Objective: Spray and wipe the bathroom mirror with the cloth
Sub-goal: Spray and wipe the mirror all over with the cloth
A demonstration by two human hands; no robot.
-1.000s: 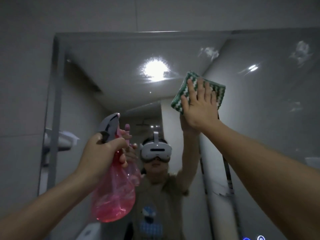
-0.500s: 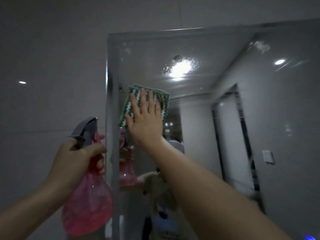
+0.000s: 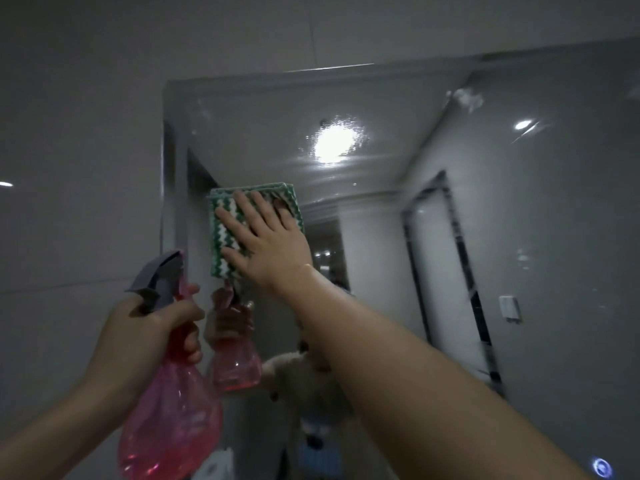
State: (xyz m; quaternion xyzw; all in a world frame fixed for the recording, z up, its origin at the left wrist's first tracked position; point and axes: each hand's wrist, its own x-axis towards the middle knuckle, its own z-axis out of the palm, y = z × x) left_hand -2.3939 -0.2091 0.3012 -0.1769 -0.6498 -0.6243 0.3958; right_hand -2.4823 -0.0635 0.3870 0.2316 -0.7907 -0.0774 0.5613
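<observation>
One cloth (image 3: 227,233) lay under the flat, outspread right hand (image 3: 273,244) on one mirror (image 3: 450,237); the left hand (image 3: 145,327) gripped one pink spray bottle (image 3: 169,420).

Dim and grey overall. Brightest at a ceiling light's reflection (image 3: 334,142) in the mirror (image 3: 450,202) (streaky glare around it). Soft with motion blur, smeared toward the right edge, bowed at the corners.

You face a grey tiled wall (image 3: 86,150) with thin grout lines crossing it. Reflected in the glass, a round ceiling light (image 3: 334,140) glares near the top edge, a dark-framed doorway (image 3: 446,258) stands to the right, and what may be a wall switch (image 3: 509,308) sits beside it.
</observation>
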